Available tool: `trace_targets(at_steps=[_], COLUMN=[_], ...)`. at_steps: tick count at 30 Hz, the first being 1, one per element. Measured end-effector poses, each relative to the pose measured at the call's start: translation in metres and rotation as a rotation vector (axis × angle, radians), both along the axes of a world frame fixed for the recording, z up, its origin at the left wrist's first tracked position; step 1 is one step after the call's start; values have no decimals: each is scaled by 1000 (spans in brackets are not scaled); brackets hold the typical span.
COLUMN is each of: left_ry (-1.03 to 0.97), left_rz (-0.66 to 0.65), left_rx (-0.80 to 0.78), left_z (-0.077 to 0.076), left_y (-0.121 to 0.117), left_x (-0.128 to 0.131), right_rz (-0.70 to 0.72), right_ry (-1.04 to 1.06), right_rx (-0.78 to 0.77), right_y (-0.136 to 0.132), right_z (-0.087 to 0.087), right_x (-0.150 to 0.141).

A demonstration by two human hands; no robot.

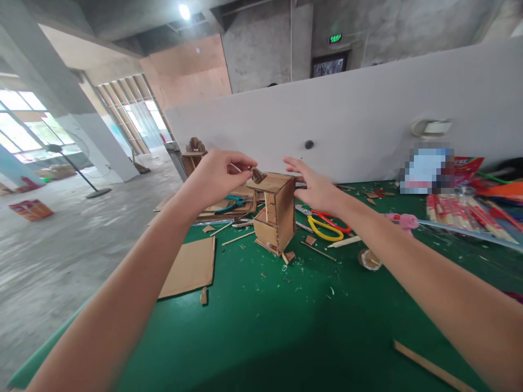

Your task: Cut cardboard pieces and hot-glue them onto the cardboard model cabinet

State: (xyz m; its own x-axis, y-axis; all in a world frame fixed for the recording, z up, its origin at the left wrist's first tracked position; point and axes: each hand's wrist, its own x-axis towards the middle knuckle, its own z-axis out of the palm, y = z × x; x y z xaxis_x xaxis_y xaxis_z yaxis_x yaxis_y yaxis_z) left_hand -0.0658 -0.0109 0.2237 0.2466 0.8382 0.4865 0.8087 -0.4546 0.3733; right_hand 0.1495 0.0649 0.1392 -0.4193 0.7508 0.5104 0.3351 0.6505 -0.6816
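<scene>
A small cardboard box structure (286, 218) with an open front stands upright on the green table. My left hand (220, 174) pinches a small brown cardboard piece (257, 175) between thumb and fingers, just over the left edge of the box's top; whether the piece touches the top I cannot tell. My right hand (312, 188) is by the top right of the box with its fingers stretched apart and nothing visible in them. Some of its fingertips are hidden behind the box's corner.
Yellow-handled scissors (326, 228) and red-handled scissors (333, 219) lie right of the box, teal-handled pliers (232, 203) left of it. A flat cardboard sheet (190, 267) is front left. A roll of tape (370, 259), wooden sticks and scraps lie about. A white partition (359, 114) stands behind.
</scene>
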Motion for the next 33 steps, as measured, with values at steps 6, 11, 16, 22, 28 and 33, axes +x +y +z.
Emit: trace_targets(at_steps=[6, 11, 16, 22, 28, 33], left_ry=[68, 127, 215, 253, 259, 273], left_rz=[-78, -149, -204, -253, -223, -210], left_rx=[-17, -45, -125, -166, -173, -179], left_z=[10, 14, 17, 19, 19, 20], left_y=[6, 11, 17, 24, 24, 24], left_x=[11, 16, 19, 23, 25, 24], right_rz=[-49, -80, -54, -25, -32, -112], right_ry=[-48, -63, -70, -54, -61, -74], right_rx=[95, 106, 133, 212, 246, 258], right_y=[-13, -19, -17, -9, -11, -21], right_z=[8, 7, 3, -3, -3, -2], right_x=[6, 10, 10, 9, 8, 4])
